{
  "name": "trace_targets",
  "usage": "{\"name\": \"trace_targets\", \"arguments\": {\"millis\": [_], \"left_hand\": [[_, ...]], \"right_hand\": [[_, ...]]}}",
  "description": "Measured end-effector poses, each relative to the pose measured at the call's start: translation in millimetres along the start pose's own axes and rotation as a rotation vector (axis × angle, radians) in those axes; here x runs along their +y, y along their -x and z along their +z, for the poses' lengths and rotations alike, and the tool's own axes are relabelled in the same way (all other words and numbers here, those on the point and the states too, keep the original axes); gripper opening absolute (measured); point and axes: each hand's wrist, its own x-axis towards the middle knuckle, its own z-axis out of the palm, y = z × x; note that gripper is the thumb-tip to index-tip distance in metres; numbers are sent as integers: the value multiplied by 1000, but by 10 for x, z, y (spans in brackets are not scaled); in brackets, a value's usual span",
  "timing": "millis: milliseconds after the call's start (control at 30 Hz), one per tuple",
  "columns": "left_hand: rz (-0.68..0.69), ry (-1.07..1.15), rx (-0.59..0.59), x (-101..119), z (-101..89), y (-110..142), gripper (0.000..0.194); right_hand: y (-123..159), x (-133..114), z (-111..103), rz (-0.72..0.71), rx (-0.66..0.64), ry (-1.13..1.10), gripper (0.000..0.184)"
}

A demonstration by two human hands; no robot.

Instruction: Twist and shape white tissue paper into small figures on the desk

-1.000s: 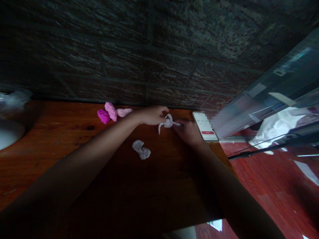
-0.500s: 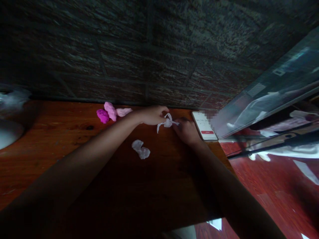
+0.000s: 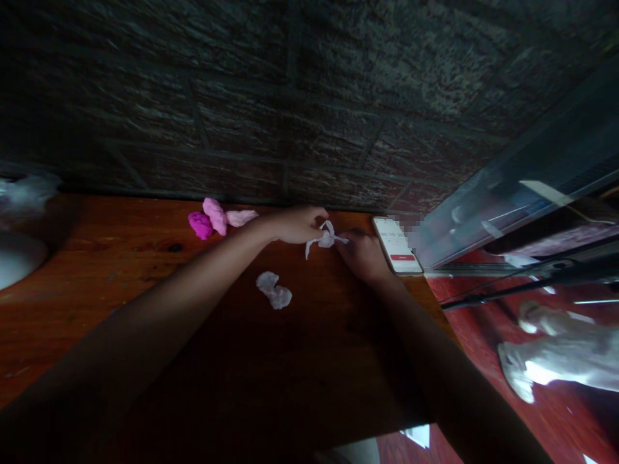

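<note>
Both hands hold a thin white strip (image 3: 327,239) with a knot or twist in its middle, just above the far part of the table. My left hand (image 3: 304,223) is closed on its loop end by fingers and thumb, and a loose tail hangs below. My right hand (image 3: 362,253) pinches the other end from the right; its fingertips are dark and partly hidden. Nearer to me lies a crumpled whitish piece (image 3: 279,296), perhaps the same thin material. Whether it is plastic film or tissue I cannot tell.
Left of my left hand, crumpled lumps in magenta (image 3: 200,225) and light pink (image 3: 216,215) lie by the brick-patterned wall (image 3: 242,129). A phone (image 3: 397,246) showing a timer rests at the table's right edge. A white rounded object (image 3: 19,259) stands far left. A person's legs (image 3: 565,351) are on the right.
At the right, a person in light trousers and shoes has come further into view over the red floor. My hands and the white strip have barely moved.
</note>
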Motion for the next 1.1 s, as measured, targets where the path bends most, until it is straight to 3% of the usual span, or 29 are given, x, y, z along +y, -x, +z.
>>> {"name": "trace_targets", "arguments": {"millis": [400,1100], "left_hand": [[-35,6,-15,84,-11,28,40],[14,126,-5,35,24,25,34]], "right_hand": [[15,-18,-14,11,8,3,24],[26,43,43,-7,72,-69,25]]}}
